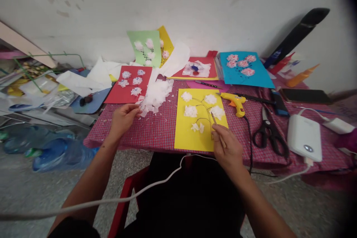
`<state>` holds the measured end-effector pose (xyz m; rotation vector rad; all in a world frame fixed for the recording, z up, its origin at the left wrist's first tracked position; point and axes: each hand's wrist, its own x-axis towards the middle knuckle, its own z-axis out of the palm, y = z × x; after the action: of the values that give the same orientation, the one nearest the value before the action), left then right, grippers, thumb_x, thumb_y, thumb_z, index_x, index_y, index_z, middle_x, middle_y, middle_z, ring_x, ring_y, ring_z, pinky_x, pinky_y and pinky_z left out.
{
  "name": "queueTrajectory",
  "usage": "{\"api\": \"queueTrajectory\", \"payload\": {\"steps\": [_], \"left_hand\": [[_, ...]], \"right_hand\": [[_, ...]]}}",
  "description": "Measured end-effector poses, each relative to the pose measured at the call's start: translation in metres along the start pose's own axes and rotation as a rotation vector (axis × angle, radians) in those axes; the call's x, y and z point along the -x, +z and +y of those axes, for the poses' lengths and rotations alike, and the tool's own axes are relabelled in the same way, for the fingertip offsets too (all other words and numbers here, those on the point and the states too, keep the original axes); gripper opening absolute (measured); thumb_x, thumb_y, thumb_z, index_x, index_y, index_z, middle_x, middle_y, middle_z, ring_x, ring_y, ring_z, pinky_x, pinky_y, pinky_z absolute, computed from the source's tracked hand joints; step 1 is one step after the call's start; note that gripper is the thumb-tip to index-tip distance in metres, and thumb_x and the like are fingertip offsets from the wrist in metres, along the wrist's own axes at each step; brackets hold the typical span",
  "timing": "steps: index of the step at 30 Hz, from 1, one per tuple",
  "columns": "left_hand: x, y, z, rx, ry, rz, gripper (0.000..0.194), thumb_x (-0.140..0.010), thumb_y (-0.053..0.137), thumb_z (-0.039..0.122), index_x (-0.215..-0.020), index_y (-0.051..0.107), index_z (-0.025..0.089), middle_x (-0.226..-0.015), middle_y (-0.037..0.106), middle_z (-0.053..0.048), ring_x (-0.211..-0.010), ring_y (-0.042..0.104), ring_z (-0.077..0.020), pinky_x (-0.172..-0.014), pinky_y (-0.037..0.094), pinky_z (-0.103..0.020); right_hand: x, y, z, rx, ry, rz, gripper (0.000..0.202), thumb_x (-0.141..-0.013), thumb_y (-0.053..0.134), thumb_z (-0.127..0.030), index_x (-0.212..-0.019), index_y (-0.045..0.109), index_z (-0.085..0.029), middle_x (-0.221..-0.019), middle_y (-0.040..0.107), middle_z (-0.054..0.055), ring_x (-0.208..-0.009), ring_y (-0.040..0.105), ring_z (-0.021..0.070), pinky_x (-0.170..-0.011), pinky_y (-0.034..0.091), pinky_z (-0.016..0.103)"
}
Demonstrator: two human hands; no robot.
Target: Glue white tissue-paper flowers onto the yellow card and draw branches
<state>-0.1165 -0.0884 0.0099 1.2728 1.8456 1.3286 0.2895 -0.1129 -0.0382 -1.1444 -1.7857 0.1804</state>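
Over the lower right of a yellow sheet of paper [185, 135], my right hand [229, 148] is closed around a thin stick [222, 140], perhaps a pencil or brush. The sheet carries drawn stems and white tissue-paper flowers [190, 111]; the lowest one [197, 127] has only a few pieces. My left hand [124, 119] pinches at the edge of a heap of white tissue-paper pieces [156, 95] left of the sheet. A red card [126, 85] with white-and-blue flowers lies just beyond that hand.
A yellow glue gun [236, 103], black scissors [269, 135] and a white power bank [304, 137] sit on the right of the checked cloth [161, 134]. Finished-looking flower cards, blue [245, 68] and green [145, 46], are at the back. A white cable [156, 184] crosses my lap.
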Motion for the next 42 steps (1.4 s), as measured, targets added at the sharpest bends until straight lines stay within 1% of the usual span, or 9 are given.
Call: {"api": "queueTrajectory", "payload": {"steps": [5,11,15,23,28,33,37,40,42], "left_hand": [[0.004,-0.018,-0.005,-0.422,0.167,-0.030,0.025,-0.089,0.061,0.040,-0.098,0.075,0.021,-0.095,0.077,-0.008,-0.092,0.069,-0.0254,-0.083,0.053,-0.035],[0.001,-0.005,-0.004,-0.759,0.263,-0.083,0.028,-0.086,0.068,0.047,-0.072,0.067,0.023,-0.075,0.065,-0.009,-0.086,0.061,-0.0290,-0.078,0.043,-0.034],[0.000,0.000,-0.004,-0.669,0.235,-0.040,0.025,-0.086,0.064,0.038,-0.066,0.062,0.023,-0.073,0.065,-0.007,-0.078,0.060,-0.0250,-0.072,0.042,-0.031],[0.012,-0.027,0.001,-0.178,-0.044,0.111,0.024,-0.072,0.078,0.040,-0.074,0.066,0.020,-0.068,0.065,0.000,-0.063,0.057,-0.0153,-0.059,0.042,-0.026],[0.028,-0.017,0.015,0.446,-0.271,-0.086,0.030,-0.062,0.084,0.031,-0.085,0.067,0.019,-0.074,0.064,0.002,-0.059,0.056,-0.0098,-0.058,0.047,-0.024],[0.037,0.002,0.020,0.221,-0.208,-0.199,0.022,-0.069,0.076,0.033,-0.084,0.076,0.017,-0.070,0.064,0.000,-0.054,0.050,-0.0086,-0.052,0.040,-0.023],[0.043,0.005,0.026,0.007,-0.185,-0.346,0.034,-0.076,0.069,0.033,-0.106,0.079,0.020,-0.069,0.064,0.003,-0.054,0.052,-0.0099,-0.053,0.039,-0.023],[0.050,0.011,0.032,0.049,-0.158,-0.423,0.036,-0.077,0.074,0.036,-0.109,0.077,0.019,-0.072,0.067,0.003,-0.058,0.056,-0.0097,-0.057,0.044,-0.022],[0.056,0.019,0.034,0.151,-0.153,-0.380,0.032,-0.075,0.079,0.039,-0.098,0.077,0.017,-0.078,0.071,0.000,-0.064,0.060,-0.0105,-0.061,0.049,-0.023]], "right_hand": [[0.001,-0.003,0.000,-0.069,0.001,0.019,0.030,-0.099,0.061,-0.021,-0.128,0.069,-0.027,-0.119,0.076,0.011,-0.109,0.074,0.0278,-0.096,0.063,0.049],[0.007,-0.008,-0.002,-0.150,0.051,0.036,0.030,-0.100,0.061,-0.024,-0.129,0.068,-0.026,-0.120,0.075,0.011,-0.101,0.076,0.0270,-0.094,0.064,0.051],[0.010,-0.008,0.001,-0.143,0.095,0.007,0.028,-0.101,0.061,-0.026,-0.128,0.068,-0.025,-0.120,0.075,0.012,-0.103,0.076,0.0275,-0.095,0.063,0.052],[0.010,-0.006,0.007,-0.082,0.193,-0.024,0.027,-0.102,0.060,-0.032,-0.125,0.070,-0.023,-0.110,0.078,0.012,-0.095,0.077,0.0267,-0.091,0.063,0.051],[0.009,-0.012,0.002,-0.158,0.223,-0.001,0.029,-0.102,0.060,-0.032,-0.129,0.068,-0.024,-0.118,0.076,0.011,-0.097,0.077,0.0268,-0.083,0.064,0.047],[0.002,-0.024,-0.027,-0.208,0.219,0.027,0.027,-0.102,0.060,-0.029,-0.128,0.069,-0.024,-0.114,0.077,0.010,-0.090,0.077,0.0251,-0.079,0.064,0.044],[-0.003,-0.025,-0.054,-0.279,0.074,-0.004,0.029,-0.100,0.062,-0.021,-0.128,0.069,-0.025,-0.113,0.078,0.009,-0.087,0.077,0.0225,-0.079,0.064,0.041],[-0.008,-0.021,-0.073,-0.335,-0.051,-0.034,0.031,-0.097,0.063,-0.012,-0.125,0.070,-0.023,-0.108,0.077,0.009,-0.090,0.076,0.0222,-0.080,0.063,0.038],[-0.012,-0.018,-0.084,-0.369,-0.090,-0.052,0.032,-0.095,0.062,-0.008,-0.122,0.072,-0.022,-0.102,0.078,0.008,-0.090,0.076,0.0220,-0.078,0.063,0.036]]}}
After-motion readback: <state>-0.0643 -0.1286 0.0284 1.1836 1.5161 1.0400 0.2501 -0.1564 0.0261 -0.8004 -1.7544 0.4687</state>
